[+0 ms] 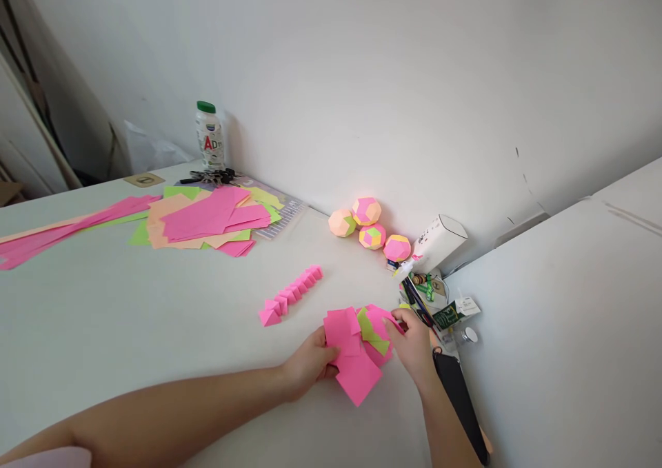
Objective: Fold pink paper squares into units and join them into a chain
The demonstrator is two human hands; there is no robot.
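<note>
My left hand (311, 363) grips a loose bunch of pink paper squares (358, 378) by its left side, thumb on top. A green paper piece (373, 333) lies among the pink ones. At the bunch's upper right, my right hand (412, 342) pinches the edge of a pink paper square (383, 320) between thumb and fingers. Just beyond the hands, a row of folded pink paper pieces (290, 294) lies slantwise on the white table (207, 330).
Several folded paper balls (367, 211) rest by the wall. A heap of coloured paper sheets (207, 216) and a white bottle (209, 137) with a green cap are at the back left. Pens (418, 301), a white box (439, 242) and a black case (460, 402) line the right edge.
</note>
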